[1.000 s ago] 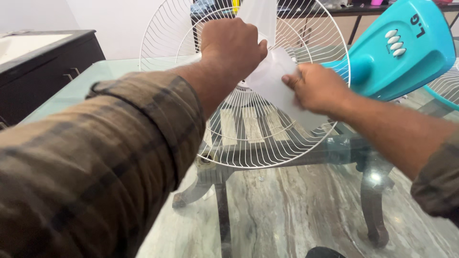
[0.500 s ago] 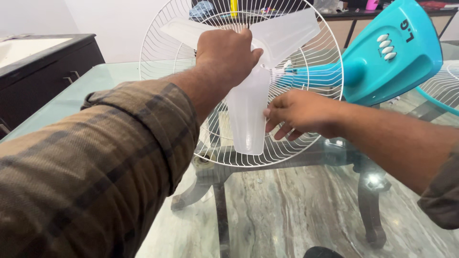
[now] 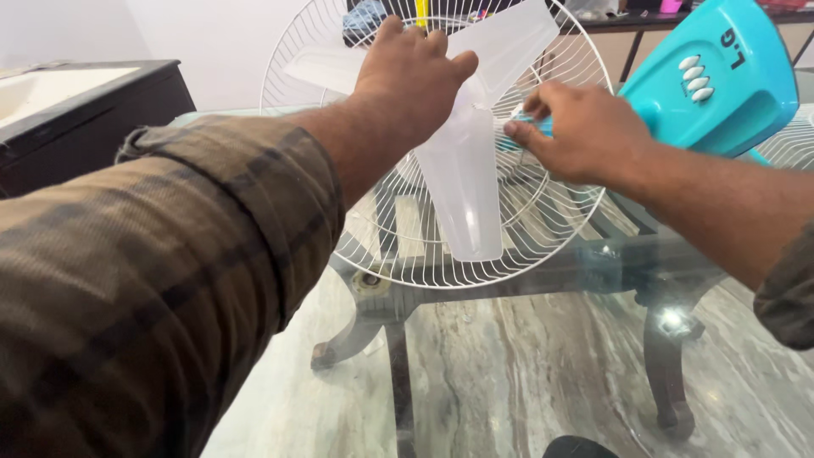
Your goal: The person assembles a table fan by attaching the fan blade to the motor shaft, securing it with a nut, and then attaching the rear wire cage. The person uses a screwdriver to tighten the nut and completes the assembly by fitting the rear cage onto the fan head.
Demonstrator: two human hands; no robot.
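My left hand (image 3: 415,76) sits over the hub of a translucent white three-bladed fan blade (image 3: 462,195) and grips it in front of the round white wire guard (image 3: 381,246). One blade hangs straight down; the other two point up left and up right. My right hand (image 3: 585,131) reaches in from the right behind the blade, fingers pinched around the teal neck of the fan body (image 3: 721,85), which lies tilted on the table. The hub itself is hidden under my left hand.
The fan rests on a glass table (image 3: 526,373) with dark curved legs (image 3: 666,356) and a marble floor showing through. A dark cabinet (image 3: 76,127) stands at the left. Part of another wire guard (image 3: 793,144) lies at the right edge.
The blade turned until one blade hangs down. My right hand left the lower blade and rose to the teal neck behind the hub. My left hand stayed on the hub.
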